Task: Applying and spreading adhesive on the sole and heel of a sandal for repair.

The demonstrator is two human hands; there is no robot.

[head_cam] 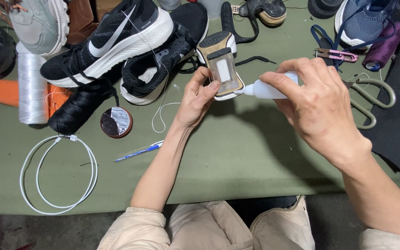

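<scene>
The left hand (195,99) is holding a small shoe sole piece (223,69), pale with a tan edge and a dark cap at its far end, raised a little over the green tabletop (237,153); the grip is closing on its near left edge, thumb on the upper face and fingers curling underneath. The right hand (315,106) is wrapping tightly around a small white squeeze bottle (267,89), so that most of the bottle's body is lying hidden inside the grip and only the shoulder and nozzle are sticking out to the left. The nozzle tip is touching, or all but touching, the lower right corner of the sole piece, just beside the left thumb. Judging from this, the gluing is at its start or early part: the clear middle patch of the piece is looking clean, and no bead of glue is showing along its rim, though a thin line would be too small to tell. The rest of the edge is seemingly waiting to be covered, and the piece is not yet joined to any shoe. A pair of black sneakers (121,41) is lying well apart at the back of the tabletop, a spool of white thread (31,85) to the left, and scissors (371,99) just beyond the right hand.
</scene>
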